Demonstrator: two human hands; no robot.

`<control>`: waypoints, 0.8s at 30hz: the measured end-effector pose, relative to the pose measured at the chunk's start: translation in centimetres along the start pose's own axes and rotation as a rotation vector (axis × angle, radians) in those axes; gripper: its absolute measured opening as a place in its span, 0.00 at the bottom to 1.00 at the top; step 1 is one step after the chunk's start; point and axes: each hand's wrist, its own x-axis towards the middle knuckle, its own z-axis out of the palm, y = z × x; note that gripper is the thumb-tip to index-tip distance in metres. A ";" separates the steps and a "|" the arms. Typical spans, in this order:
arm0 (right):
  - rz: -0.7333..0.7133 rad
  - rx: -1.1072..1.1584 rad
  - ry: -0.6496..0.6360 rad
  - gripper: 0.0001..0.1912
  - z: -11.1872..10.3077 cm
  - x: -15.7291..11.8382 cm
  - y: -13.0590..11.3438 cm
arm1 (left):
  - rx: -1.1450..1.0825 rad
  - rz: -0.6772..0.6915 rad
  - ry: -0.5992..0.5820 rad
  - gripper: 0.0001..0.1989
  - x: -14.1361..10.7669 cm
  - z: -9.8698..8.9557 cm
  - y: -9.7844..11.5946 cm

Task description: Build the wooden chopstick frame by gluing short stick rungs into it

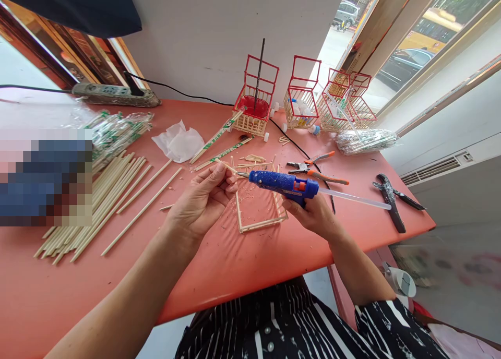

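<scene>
My right hand (309,210) is wrapped round the handle of a blue glue gun (279,183), and a clear glue stick (354,198) sticks out of its back end. Between the thumb and fingers of my left hand (209,194) is a short wooden stick (226,165), its end close to the gun's nozzle; whether they touch I cannot tell. Beneath both hands, a partly built frame of wooden sticks (258,225) lies on the table, partly hidden by the gun and my hands.
Loose chopsticks (109,207) lie at left, near wrapped chopsticks (117,134). Pliers (299,167) and a black cutting tool (388,200) rest at right. Several small stick carts, one with a red bowl (253,106), stand at the back. A power strip (113,94) sits at back left.
</scene>
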 end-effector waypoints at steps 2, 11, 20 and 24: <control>-0.002 -0.004 0.007 0.21 0.0 0.0 0.0 | 0.002 0.005 -0.006 0.14 0.0 0.0 0.0; -0.002 -0.019 0.036 0.22 -0.1 0.0 0.0 | 0.022 0.005 -0.024 0.16 0.0 -0.1 0.0; 0.008 -0.015 -0.020 0.20 -0.1 0.0 -0.2 | -0.003 -0.001 -0.033 0.19 0.0 -0.1 0.0; -0.009 0.016 -0.040 0.18 -0.1 0.0 -0.2 | 0.000 0.035 -0.061 0.17 0.2 -0.4 -0.1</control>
